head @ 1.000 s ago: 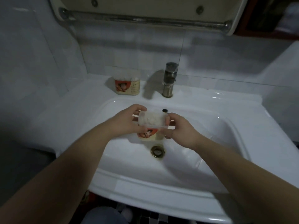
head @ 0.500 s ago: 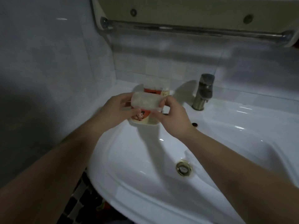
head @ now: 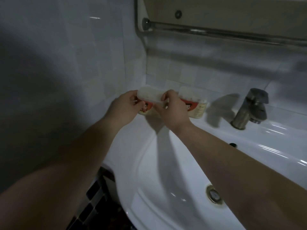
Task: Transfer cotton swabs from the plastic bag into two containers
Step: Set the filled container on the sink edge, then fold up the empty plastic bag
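The left hand (head: 123,106) and right hand (head: 172,112) are now gripping, fingers curled round its ends, the small clear plastic tub of white cotton swabs (head: 149,95) at the back-left corner of the white ceramic sink (head: 166,163). They have carried it from over the basin to just beside the matching red-labelled tub (head: 195,104), so it is probably being set down filled. The hands are hiding whether its base is touching the ledge, and the plastic bag is not showing.
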`<state>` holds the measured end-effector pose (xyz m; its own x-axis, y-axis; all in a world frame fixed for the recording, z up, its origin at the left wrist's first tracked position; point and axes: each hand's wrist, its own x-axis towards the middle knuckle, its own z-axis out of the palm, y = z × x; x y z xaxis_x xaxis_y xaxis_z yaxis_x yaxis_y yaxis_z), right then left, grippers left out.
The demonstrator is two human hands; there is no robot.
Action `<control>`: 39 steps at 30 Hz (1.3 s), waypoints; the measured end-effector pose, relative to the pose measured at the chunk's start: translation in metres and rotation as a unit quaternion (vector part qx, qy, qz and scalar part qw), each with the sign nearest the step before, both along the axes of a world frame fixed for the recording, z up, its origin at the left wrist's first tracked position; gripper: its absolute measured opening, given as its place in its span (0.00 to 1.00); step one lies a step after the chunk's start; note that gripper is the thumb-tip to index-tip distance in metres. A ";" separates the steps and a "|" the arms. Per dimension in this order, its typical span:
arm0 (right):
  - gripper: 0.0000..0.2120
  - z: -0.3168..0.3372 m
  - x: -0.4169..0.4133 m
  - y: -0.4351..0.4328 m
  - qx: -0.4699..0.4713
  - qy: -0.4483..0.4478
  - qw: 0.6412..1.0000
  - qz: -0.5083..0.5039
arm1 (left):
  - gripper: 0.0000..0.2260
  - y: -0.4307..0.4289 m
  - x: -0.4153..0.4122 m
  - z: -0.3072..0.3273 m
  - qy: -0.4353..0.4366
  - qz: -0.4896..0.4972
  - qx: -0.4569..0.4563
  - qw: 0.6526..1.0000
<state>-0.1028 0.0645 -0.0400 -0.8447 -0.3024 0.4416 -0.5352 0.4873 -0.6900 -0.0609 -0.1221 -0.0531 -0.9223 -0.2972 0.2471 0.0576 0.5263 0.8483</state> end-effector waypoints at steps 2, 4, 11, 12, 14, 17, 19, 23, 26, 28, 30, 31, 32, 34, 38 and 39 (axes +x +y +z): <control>0.12 -0.001 -0.001 -0.003 0.007 0.004 1.000 0.004 | 0.20 -0.001 0.001 -0.001 -0.013 0.016 -0.010 1.000; 0.14 -0.002 0.002 -0.001 0.016 0.013 1.000 0.003 | 0.22 0.002 0.007 -0.001 -0.014 0.030 -0.018 0.999; 0.22 0.005 0.041 0.052 0.051 0.006 0.999 -0.004 | 0.15 0.028 0.039 0.002 -0.027 0.097 -0.032 0.994; 0.21 0.005 0.045 0.060 0.056 -0.004 0.998 -0.001 | 0.16 0.034 0.040 0.002 -0.024 0.104 -0.015 0.994; 0.19 0.007 0.060 0.084 0.095 -0.015 0.995 -0.007 | 0.20 0.053 0.043 0.002 -0.018 0.100 0.028 0.994; 0.16 0.006 0.081 0.119 0.163 -0.021 0.986 -0.020 | 0.15 0.089 0.047 0.003 -0.031 0.067 0.054 0.996; 0.15 0.005 0.096 0.144 0.211 -0.016 0.977 -0.033 | 0.12 0.118 0.055 0.001 -0.058 0.030 0.075 0.995; 0.10 0.000 0.119 0.191 0.269 -0.016 0.961 -0.055 | 0.11 0.172 0.070 -0.009 -0.099 -0.055 0.076 0.991; 0.11 -0.008 0.131 0.224 0.306 -0.046 0.948 -0.078 | 0.10 0.208 0.080 -0.012 -0.133 -0.102 0.039 0.985; 0.13 -0.014 0.136 0.244 0.312 -0.068 0.942 -0.099 | 0.12 0.228 0.084 -0.013 -0.151 -0.126 0.020 0.980; 0.14 -0.021 0.139 0.260 0.316 -0.083 0.937 -0.122 | 0.14 0.246 0.087 -0.014 -0.164 -0.141 0.013 0.976; 0.14 -0.025 0.139 0.266 0.328 -0.085 0.931 -0.138 | 0.13 0.253 0.088 -0.015 -0.171 -0.146 0.012 0.974; 0.15 -0.029 0.140 0.272 0.348 -0.086 0.920 -0.158 | 0.13 0.259 0.090 -0.016 -0.178 -0.150 0.013 0.972; 0.20 -0.036 0.144 0.281 0.393 -0.106 0.891 -0.200 | 0.12 0.268 0.094 -0.023 -0.193 -0.154 0.018 0.969; 0.27 -0.052 0.147 0.295 0.425 -0.200 0.852 -0.232 | 0.10 0.266 0.105 -0.038 -0.231 -0.147 -0.029 0.961; 0.28 -0.056 0.146 0.297 0.428 -0.215 0.847 -0.232 | 0.11 0.264 0.108 -0.040 -0.245 -0.148 -0.039 0.957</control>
